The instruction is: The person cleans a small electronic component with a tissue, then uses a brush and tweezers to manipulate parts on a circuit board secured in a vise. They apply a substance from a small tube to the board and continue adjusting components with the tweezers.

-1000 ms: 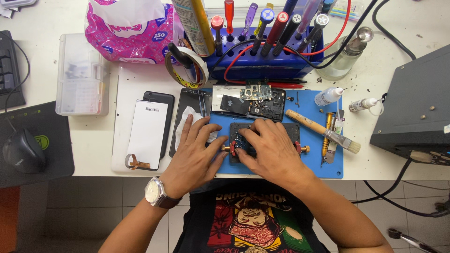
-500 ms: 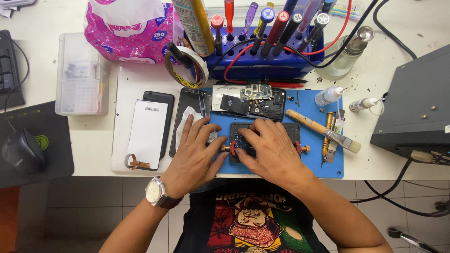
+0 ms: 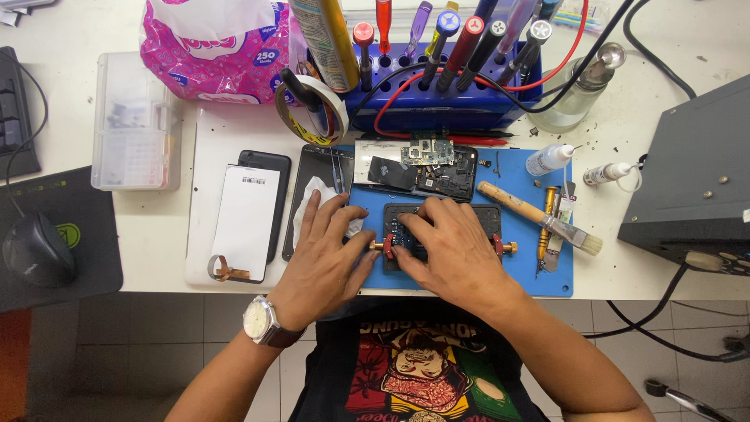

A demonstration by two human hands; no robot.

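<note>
no shift: hands (image 3: 391, 250) on blue mat (image 3: 547, 277)

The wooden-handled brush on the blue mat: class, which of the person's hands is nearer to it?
Right. The right hand lies just left of the brush; the left hand is farther left, beyond it.

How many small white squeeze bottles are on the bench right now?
2. One small white squeeze bottle lies at the blue mat's upper right corner; the other bottle lies just right of it, on the white table. Others may be hidden.
</note>
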